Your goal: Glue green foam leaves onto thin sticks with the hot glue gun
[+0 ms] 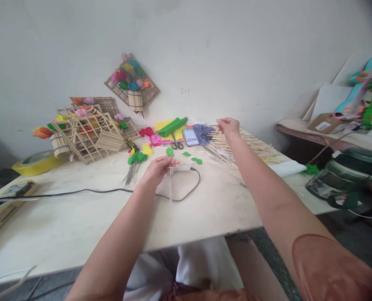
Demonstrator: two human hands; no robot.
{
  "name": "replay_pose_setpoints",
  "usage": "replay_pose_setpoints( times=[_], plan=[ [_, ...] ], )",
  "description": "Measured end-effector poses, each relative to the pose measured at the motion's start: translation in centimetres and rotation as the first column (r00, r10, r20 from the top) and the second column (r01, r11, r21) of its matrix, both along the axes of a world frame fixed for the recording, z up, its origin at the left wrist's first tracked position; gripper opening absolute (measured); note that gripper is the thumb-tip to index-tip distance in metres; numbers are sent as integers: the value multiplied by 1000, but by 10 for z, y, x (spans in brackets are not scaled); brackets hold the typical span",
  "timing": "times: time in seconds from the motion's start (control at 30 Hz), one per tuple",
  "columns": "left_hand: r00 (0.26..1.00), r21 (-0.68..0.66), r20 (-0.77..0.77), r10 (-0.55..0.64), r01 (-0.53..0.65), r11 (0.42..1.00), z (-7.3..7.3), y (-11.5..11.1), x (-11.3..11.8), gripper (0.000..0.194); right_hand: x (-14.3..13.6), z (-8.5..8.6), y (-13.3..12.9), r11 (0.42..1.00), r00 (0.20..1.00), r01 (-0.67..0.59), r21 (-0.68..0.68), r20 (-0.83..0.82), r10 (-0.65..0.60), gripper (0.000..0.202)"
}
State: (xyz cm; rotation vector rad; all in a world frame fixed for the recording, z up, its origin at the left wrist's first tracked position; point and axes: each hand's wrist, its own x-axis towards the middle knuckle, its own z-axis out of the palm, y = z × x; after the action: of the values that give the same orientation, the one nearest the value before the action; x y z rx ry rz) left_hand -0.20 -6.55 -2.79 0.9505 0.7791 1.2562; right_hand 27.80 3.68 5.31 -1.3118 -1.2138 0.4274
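My left hand (159, 169) is closed in a pinch on a small round green paper leaf (170, 152), held above the table. Just beside its fingertips is a white glue gun (183, 167) with a dark cord, and a translucent glue stick (170, 188) points toward me. My right hand (229, 126) is raised at the back right, thumb and fingers pinched together; what they hold, if anything, is too small to make out. Below it lies a spread of thin wooden sticks (254, 146). Loose green paper leaves (196, 160) lie between the hands.
Scissors (177, 145), green crepe paper (173, 126) and a bunch of green-topped wires (137, 159) lie nearby. Stick lattices (92, 133) with paper flowers and yellow tape (37, 162) stand left. A dark green jar-like container (345, 177) is at the right edge. One cord crosses the table.
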Motion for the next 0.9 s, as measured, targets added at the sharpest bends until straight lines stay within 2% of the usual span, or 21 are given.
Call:
replay_pose_setpoints(
  times=[0.07,0.13,0.23,0.33,0.43,0.53,0.77,0.9],
  plan=[
    [999,-21,42,-2,3,1000,2,-1,2,14,-25,-3,-21,957,946,-285,-46,-173,273,13],
    [996,-16,84,-33,34,999,3,-3,5,14,-50,-13,-42,870,849,-483,-99,-296,438,17],
    [990,26,94,-103,100,995,3,-6,10,14,-80,-35,-68,746,746,-638,-189,-392,539,19],
    [985,-1,6,-170,170,986,2,-10,14,17,-100,-54,-80,681,684,-705,-199,-442,580,15],
    [984,-15,-36,-174,174,985,2,-12,15,20,-109,-65,-81,670,664,-717,-195,-484,570,16],
    [979,-17,-73,-192,191,981,2,-13,15,20,-109,-69,-77,674,626,-725,-141,-541,561,20],
    [913,-75,-179,-366,358,931,2,-17,18,22,-94,-69,-71,724,617,-688,-41,-558,555,26],
    [943,-6,-153,-296,298,954,-1,-13,19,21,-94,-71,-73,719,624,-695,-23,-516,586,24]
  ],
)
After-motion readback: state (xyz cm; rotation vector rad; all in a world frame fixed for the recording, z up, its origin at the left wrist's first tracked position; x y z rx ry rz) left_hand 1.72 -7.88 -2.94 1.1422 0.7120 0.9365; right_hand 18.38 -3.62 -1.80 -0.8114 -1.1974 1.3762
